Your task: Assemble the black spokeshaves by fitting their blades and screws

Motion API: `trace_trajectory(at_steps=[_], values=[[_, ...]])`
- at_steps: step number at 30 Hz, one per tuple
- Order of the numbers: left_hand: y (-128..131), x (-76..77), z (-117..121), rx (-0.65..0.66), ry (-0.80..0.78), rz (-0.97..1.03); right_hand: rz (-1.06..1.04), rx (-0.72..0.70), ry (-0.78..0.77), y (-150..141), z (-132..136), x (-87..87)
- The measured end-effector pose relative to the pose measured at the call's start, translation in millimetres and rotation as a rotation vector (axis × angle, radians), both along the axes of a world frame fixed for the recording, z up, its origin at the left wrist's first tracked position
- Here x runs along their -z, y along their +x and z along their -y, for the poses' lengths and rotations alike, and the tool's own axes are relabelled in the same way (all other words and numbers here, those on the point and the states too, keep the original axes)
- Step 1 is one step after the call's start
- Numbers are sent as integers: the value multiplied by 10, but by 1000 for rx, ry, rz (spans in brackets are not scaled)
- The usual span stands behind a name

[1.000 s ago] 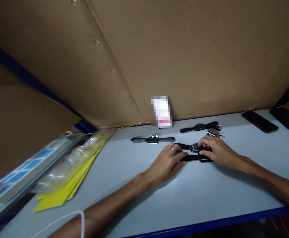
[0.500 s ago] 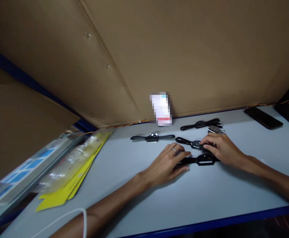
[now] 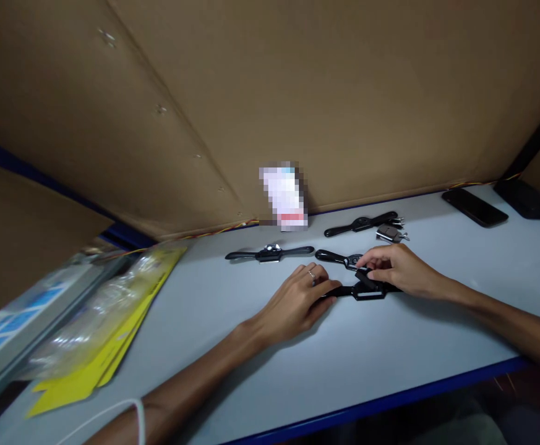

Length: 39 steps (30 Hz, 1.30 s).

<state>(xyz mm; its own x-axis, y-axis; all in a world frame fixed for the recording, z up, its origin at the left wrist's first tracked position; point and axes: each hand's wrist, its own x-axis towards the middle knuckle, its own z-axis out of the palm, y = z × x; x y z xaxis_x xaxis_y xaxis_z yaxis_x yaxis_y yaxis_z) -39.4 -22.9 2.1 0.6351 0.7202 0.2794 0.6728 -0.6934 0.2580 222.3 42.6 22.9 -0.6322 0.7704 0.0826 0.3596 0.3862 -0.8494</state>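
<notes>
My left hand (image 3: 300, 296), a ring on one finger, is closed around the left handle of a black spokeshave body (image 3: 370, 296) lying on the table. Over the middle of that body, my right hand (image 3: 399, 270) pinches a small dark cap piece (image 3: 366, 280), tilted. Whether the piece touches the body I cannot tell. Just behind lies another black spokeshave body (image 3: 332, 255), partly covered by my right fingers. To the left sits a spokeshave with shiny screws (image 3: 270, 253). Farther back is one more spokeshave (image 3: 361, 224), beside small metal parts (image 3: 389, 233).
Yellow cards in clear plastic sleeves (image 3: 112, 346) lie at the left edge of the table. A blurred upright screen (image 3: 284, 198) leans against the cardboard wall. A black phone (image 3: 474, 207) and a dark box (image 3: 527, 199) are at the back right. A white cable (image 3: 138, 414) crosses my left forearm.
My right hand has moved from the second body to above the front one, where the small dark piece now shows in its fingers. My left hand has closed in on the handle. The view has shifted.
</notes>
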Motion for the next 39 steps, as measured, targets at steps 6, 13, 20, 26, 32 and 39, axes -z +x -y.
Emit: trace_trajectory(at_steps=[6,13,20,26,32,39], values=[[-22,8,-12,-12,-3,17,-16,7,-36,0,-22,44],[-36,15,-7,-7,17,4,-27,37,3,-17,0,10],[-27,-4,-9,-3,33,9,16,-4,101,-33,59,-19],[-35,4,-12,-2,35,20,42,-16,120,-35,66,-12],[-30,-3,-9,-4,52,5,129,-39,285,-46,86,12],[-32,-6,-8,-10,35,-1,131,-69,298,-31,63,47]])
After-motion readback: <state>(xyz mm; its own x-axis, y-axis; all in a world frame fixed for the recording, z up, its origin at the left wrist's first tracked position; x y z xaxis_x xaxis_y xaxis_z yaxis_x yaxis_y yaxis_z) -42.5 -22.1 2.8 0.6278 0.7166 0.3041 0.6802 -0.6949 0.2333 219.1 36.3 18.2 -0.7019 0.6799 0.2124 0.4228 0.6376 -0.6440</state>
